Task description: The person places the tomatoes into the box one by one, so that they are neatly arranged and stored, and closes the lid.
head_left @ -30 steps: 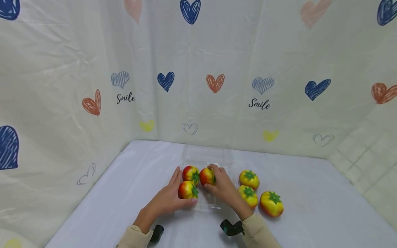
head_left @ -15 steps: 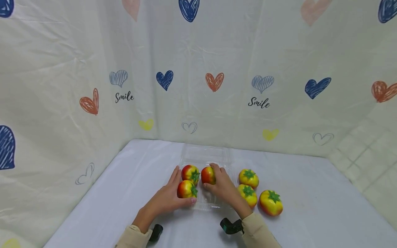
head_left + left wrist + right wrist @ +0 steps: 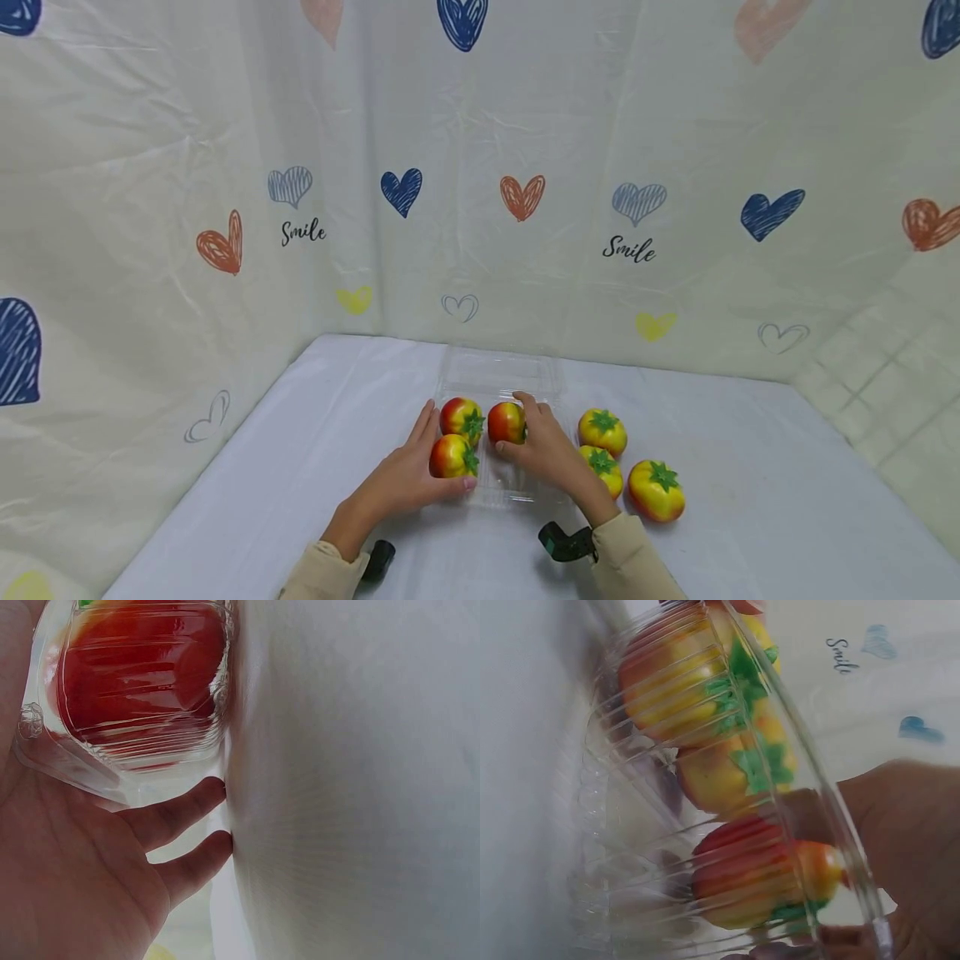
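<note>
A clear plastic clamshell box lies with its lid folded back. Two red-and-yellow persimmon-like fruits with green star-shaped tops, a far one and a near one, sit along its left side. My left hand rests against the box's left wall, fingers extended and thumb along the near edge. In the left wrist view, two fingertips reach the tablecloth. My right hand holds a third such fruit over the box's far right part; through the wall it appears as a red-sided fruit.
Three more yellow-red fruits stand right of the box: a far one, a middle one partly behind the right wrist, and a near one. A white cloth covers the table. Behind it hangs a heart-printed curtain.
My right hand has shifted slightly right with its fruit, widening the gap to the left fruits. My left hand has kept its place. The head view has shifted a little.
</note>
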Available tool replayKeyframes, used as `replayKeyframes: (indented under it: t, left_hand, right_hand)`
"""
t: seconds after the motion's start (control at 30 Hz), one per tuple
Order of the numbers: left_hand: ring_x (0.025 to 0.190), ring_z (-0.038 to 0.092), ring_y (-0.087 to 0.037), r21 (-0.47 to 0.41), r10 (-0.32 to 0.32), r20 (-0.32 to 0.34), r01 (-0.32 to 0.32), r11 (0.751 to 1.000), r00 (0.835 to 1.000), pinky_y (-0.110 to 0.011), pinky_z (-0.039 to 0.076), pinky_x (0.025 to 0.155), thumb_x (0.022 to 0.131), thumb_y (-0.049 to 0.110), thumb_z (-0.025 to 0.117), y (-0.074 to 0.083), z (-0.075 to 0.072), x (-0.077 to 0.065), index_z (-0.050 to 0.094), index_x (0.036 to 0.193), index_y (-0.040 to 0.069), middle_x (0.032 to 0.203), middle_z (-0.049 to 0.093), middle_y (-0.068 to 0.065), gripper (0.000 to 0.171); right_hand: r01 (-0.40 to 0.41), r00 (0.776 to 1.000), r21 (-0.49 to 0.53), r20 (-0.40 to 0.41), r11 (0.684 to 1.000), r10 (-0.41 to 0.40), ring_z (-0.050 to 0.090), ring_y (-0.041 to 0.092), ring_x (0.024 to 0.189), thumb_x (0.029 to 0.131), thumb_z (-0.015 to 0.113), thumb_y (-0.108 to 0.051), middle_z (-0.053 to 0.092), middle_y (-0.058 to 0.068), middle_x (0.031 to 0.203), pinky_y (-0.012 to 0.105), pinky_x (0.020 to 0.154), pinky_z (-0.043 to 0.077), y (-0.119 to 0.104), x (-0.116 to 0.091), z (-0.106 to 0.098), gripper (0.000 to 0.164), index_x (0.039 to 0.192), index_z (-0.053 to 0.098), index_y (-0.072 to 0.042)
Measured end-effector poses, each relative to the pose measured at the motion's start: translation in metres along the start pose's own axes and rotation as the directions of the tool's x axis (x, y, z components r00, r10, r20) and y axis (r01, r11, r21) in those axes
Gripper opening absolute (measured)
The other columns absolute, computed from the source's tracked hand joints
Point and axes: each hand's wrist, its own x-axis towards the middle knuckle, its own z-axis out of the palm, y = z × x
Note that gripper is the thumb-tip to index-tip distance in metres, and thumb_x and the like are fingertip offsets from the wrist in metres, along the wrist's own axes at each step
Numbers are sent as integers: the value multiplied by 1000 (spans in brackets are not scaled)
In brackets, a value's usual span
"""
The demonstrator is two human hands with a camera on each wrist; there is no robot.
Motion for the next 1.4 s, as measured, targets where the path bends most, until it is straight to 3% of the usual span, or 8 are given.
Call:
replayKeyframes:
  t: [0.43,0.67,0.87,1.13,1.4]
  left_hand:
    - [145,49,-44,10,-5,1,5,1000,1000,-66,45,112,83,73,77,2,-1,1,9,173,9,181,1,-5,129]
    - [146,47,-45,10,-22,11,22,1000,1000,-69,44,111,83,72,77,3,-2,-3,10,173,9,181,1,-6,129]
    - [152,39,-42,2,-13,3,13,1000,1000,-68,41,114,84,71,77,5,0,-2,11,173,8,181,0,-6,127]
    - [155,36,-40,0,-23,-11,23,1000,1000,-67,40,115,84,71,78,4,1,0,13,173,9,181,0,-4,126]
    - [156,34,-39,3,-16,-4,16,1000,1000,-67,39,116,84,70,77,5,1,-1,13,173,8,181,0,-5,126]
  right_hand:
    - [0,1000,-34,-11,999,0,62,41,117,91,88,-21,51,31,142,63,105,52,-2,-1,-13,87,161,39,-3]
    - [-29,1000,-1,-8,1000,29,54,44,133,95,83,-23,43,28,156,66,110,47,-5,-8,-26,87,165,35,-7]
    - [8,1000,-8,-18,1000,-8,48,46,142,98,79,-26,38,28,160,67,113,43,-3,-14,-42,85,166,32,-6]
    - [49,998,-20,-31,999,-49,47,49,142,101,75,-28,36,31,161,69,112,43,1,-24,-60,81,165,31,-2]
    - [18,998,-42,-55,999,-20,51,47,139,101,74,-36,41,28,158,66,108,48,14,-37,-69,81,164,35,-3]
